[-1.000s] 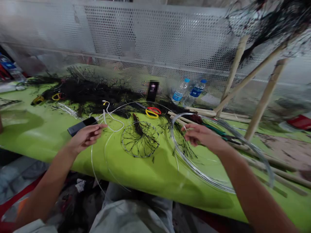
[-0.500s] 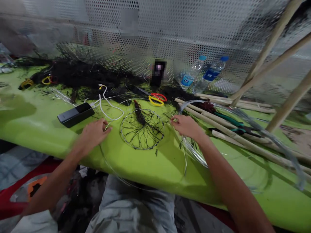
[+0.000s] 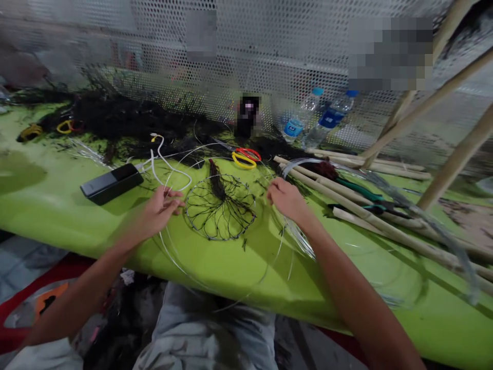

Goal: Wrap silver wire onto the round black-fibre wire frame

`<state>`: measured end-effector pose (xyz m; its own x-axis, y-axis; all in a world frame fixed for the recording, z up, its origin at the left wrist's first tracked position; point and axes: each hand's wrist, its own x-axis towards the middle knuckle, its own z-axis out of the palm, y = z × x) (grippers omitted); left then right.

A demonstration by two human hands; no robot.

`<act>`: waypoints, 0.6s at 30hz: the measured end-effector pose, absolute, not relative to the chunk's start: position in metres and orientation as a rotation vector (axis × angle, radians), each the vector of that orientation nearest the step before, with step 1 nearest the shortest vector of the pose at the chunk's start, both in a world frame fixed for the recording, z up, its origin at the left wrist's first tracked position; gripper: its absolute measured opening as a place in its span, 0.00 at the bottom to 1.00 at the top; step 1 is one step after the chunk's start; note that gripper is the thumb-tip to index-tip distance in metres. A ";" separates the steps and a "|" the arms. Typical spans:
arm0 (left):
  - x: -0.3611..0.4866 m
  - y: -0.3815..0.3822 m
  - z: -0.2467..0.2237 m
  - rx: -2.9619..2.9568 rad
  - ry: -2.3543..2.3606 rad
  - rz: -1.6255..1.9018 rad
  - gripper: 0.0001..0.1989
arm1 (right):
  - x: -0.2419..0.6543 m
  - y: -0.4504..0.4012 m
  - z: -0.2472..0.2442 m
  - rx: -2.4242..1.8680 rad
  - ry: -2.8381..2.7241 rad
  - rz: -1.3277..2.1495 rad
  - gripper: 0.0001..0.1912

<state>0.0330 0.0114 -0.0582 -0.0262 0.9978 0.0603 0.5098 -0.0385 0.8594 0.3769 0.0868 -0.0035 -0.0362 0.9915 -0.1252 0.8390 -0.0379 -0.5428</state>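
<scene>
On the green table lies a round wire hoop point(image 3: 220, 239) strung with dark netting, its strands gathered into a dark bundle point(image 3: 217, 182). My left hand point(image 3: 164, 208) is at the hoop's left side, its fingers bent and pinched on a thin pale wire point(image 3: 173, 263). That wire curves down past the table's front edge and back up towards the right. To the right of the hoop, my right hand point(image 3: 285, 198) is closed, apparently on the same wire; its fingertips are partly hidden. Beneath my right hand lies a coil of clear wire point(image 3: 302, 239).
A black power bank point(image 3: 111, 184) with a white cable point(image 3: 181, 177) sits left. Scissors with red and yellow handles point(image 3: 245, 158), dark netting point(image 3: 127, 121) and two bottles point(image 3: 295, 126) lie or stand behind. Wooden sticks point(image 3: 370, 218) and green-handled pliers point(image 3: 360, 189) occupy the right.
My left hand has moved slightly towards the hoop and its fingers have turned inward. The fingers of my right hand are curled more tightly. More of the wire's curve shows in front.
</scene>
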 end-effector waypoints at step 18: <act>0.089 0.047 -0.043 1.435 1.576 0.819 0.26 | 0.432 0.098 -0.052 -1.682 -1.642 0.866 0.11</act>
<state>0.0888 0.0469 -0.0432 -0.0010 0.9888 -0.1493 0.4462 0.1340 0.8848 0.4322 0.0983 -0.0524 0.0094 0.9995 -0.0291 0.5886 -0.0290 -0.8079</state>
